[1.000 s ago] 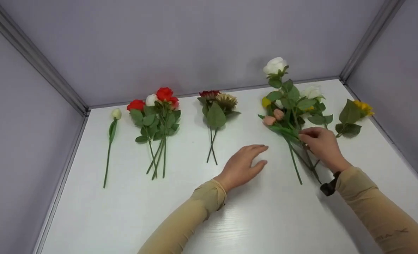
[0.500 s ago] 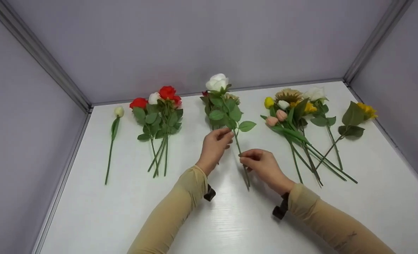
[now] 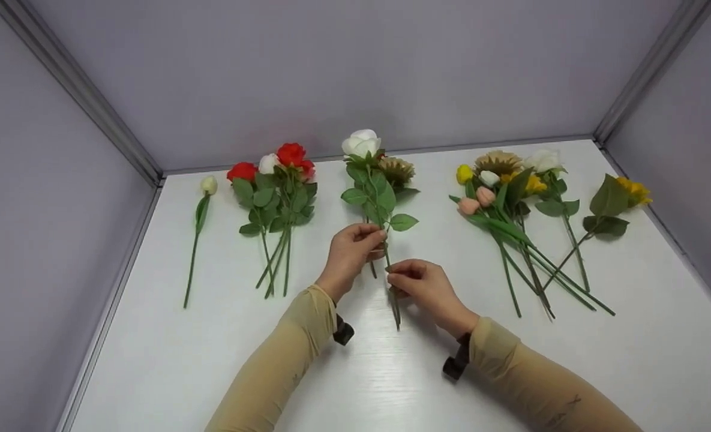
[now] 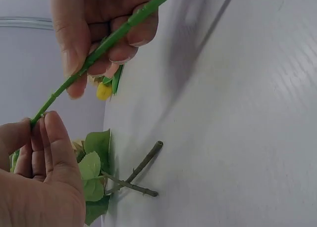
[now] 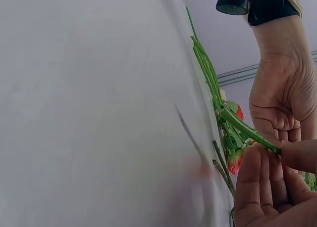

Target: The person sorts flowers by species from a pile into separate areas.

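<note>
A white rose (image 3: 361, 144) with green leaves stands raised off the table in the middle of the head view. My left hand (image 3: 349, 255) pinches its stem just below the leaves. Lower down, my right hand (image 3: 430, 291) grips the same stem between thumb and fingers. The green stem (image 4: 114, 38) runs through both hands in the left wrist view. Behind the rose lie a beige flower (image 3: 396, 171) and a dark red one, mostly hidden, with their stems on the table.
On the white table (image 3: 121, 360), a pale tulip (image 3: 209, 185) and red roses (image 3: 291, 155) lie to the left. To the right are peach tulips (image 3: 468, 206), another white rose (image 3: 544, 161) and a yellow flower (image 3: 634, 191). Grey walls surround the table.
My right hand has brought the white rose from the right-hand flowers to the middle. My left hand has moved left and now pinches its stem too.
</note>
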{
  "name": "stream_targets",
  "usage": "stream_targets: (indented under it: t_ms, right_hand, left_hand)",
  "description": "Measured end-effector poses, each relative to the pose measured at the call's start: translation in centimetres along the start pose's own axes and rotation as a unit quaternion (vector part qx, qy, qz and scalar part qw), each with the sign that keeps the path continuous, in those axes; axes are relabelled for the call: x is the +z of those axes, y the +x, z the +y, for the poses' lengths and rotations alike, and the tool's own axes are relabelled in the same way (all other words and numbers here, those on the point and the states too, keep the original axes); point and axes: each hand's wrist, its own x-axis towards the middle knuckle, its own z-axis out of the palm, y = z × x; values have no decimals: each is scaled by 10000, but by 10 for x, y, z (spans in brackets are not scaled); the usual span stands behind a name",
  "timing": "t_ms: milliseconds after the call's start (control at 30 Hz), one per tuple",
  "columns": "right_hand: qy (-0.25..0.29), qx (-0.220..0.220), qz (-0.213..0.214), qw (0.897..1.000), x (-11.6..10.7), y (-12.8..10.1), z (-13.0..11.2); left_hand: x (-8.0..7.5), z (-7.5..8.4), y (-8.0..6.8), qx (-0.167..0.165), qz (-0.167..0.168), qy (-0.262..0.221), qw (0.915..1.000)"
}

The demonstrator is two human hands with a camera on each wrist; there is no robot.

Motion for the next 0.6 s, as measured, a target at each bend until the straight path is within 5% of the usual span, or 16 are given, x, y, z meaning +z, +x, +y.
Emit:
stream_targets:
  t_ms: [333, 600]
  right_hand:
    - [121, 136, -137, 9997, 5, -2, 9]
    - [-42, 27, -310, 9995, 13, -1, 4]
  left_hand:
    - [-5, -4, -5, -17, -228, 109, 9997]
    - [-18, -3, -9, 133, -301, 842, 9959]
